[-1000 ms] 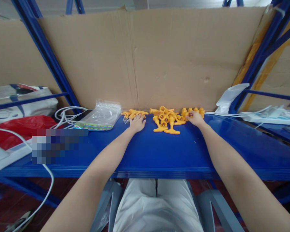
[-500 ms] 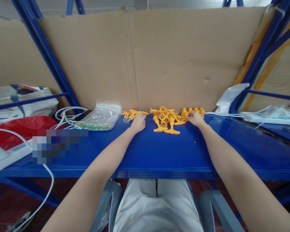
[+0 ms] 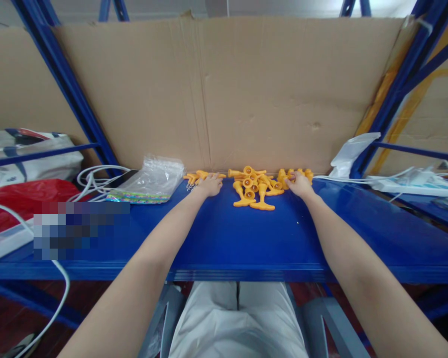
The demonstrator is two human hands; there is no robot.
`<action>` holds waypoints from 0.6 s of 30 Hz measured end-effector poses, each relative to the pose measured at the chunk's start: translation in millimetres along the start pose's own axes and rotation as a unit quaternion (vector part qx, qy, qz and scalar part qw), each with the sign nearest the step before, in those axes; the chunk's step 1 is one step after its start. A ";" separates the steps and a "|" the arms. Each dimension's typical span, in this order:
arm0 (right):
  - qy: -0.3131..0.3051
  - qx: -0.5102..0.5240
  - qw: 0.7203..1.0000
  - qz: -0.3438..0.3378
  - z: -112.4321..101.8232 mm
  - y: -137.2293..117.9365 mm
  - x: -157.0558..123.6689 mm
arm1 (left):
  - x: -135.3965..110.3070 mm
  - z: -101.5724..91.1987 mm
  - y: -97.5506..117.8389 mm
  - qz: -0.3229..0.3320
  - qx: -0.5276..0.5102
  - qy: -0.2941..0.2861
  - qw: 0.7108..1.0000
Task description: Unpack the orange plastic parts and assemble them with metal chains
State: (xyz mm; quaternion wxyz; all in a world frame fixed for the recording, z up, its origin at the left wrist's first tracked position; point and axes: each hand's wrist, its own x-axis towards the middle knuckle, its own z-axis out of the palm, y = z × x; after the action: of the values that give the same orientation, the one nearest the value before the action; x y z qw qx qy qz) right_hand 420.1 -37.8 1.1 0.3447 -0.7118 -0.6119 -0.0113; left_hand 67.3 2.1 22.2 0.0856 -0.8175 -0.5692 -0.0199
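My left hand [image 3: 211, 185] lies palm down at the back of the blue table, over the right end of a row of yellow handles [image 3: 194, 176]. Thin silvery coiled wire pieces [image 3: 191, 187] show at that row's front. Its fingers look loosely apart; what is beneath them is hidden. My right hand [image 3: 300, 186] reaches to a cluster of upright yellow knobbed pieces [image 3: 309, 175], thumb and fingers apart against them. Between both hands sits a pile of yellow T-shaped handles [image 3: 262, 198] with hollow, cup-like ends, several facing me.
A cardboard panel [image 3: 265, 89] closes off the back of the blue table [image 3: 239, 233]. On the left lie clear plastic bags [image 3: 157, 174], white cables [image 3: 91, 176] and a red bag [image 3: 33, 196]. A white power strip [image 3: 414, 186] lies at right, near a blue post [image 3: 403, 94].
The view has shifted slightly, so everything sits a little farther left. Both hands stay by the same yellow pieces; the right thumb and fingers look a little more spread.
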 end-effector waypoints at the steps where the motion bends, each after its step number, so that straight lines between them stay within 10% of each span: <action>1: -0.005 -0.004 1.000 0.005 0.0 0.0 0.0 | 2.9 -1.1 0.9 0.002 0.009 -0.007 1.000; 18: -0.050 -0.015 0.999 -0.008 1.8 3.5 0.0 | 33.2 -7.0 12.3 0.047 0.065 -0.026 0.996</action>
State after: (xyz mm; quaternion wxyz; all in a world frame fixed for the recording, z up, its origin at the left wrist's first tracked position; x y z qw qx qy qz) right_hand 422.5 -36.9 -1.9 0.3026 -0.7114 -0.6342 0.0124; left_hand 90.8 27.6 31.9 0.1244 -0.8365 -0.5319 0.0427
